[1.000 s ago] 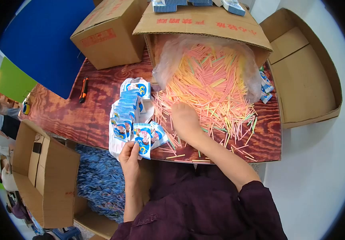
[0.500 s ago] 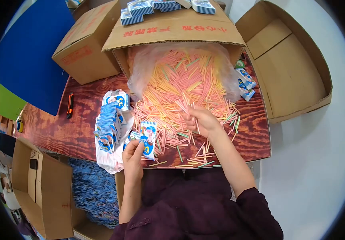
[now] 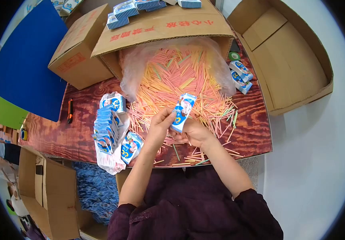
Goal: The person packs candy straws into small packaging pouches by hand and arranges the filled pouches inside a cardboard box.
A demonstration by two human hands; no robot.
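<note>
My left hand pinches a blue-and-white printed packet and holds it tilted above the pile of thin pastel sticks. Right behind the packet's lower end, my right hand is closed with curled fingers. A pale stick end seems to show under those fingers; the packet hides most of what they hold. The pink, yellow and green sticks spill from a plastic-lined cardboard box onto the table. Left of my hands stand a row of similar packets and a single packet on white plastic.
More packets lie on top of the box, and a few at its right beside green tape. An orange cutter rests at the table's left. An open carton stands right; another box is back left.
My left hand has moved right and up with the packet, over the sticks. My right hand, which held several sticks, has come down and left to the packet's lower end. The view has shifted slightly.
</note>
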